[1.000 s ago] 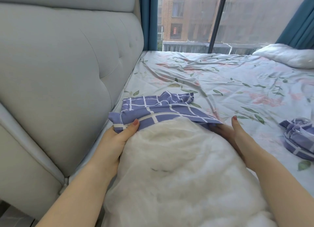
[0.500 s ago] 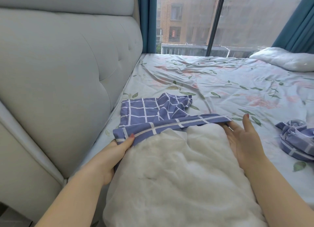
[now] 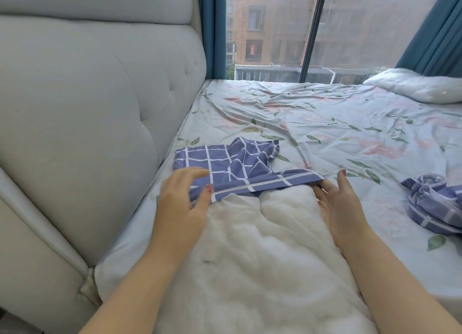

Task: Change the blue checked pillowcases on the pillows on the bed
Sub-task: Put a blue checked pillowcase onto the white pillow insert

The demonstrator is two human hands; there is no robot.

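Fingers of my left hand (image 3: pixel 182 201) are spread and loose, blurred, over the left end of the blue checked cotton pillowcase (image 3: pixel 225 162), clasping nothing. My right hand (image 3: pixel 342 208) lies flat along the bare white pillow (image 3: pixel 250 253), its straight fingers touching the right end of the hem, thumb lifted clear. The pillowcase sits at frame centre on the floral bed sheet (image 3: pixel 325 123), its hem just over the pillow's far end. A second crumpled checked pillowcase (image 3: pixel 435 203) lies at the right edge.
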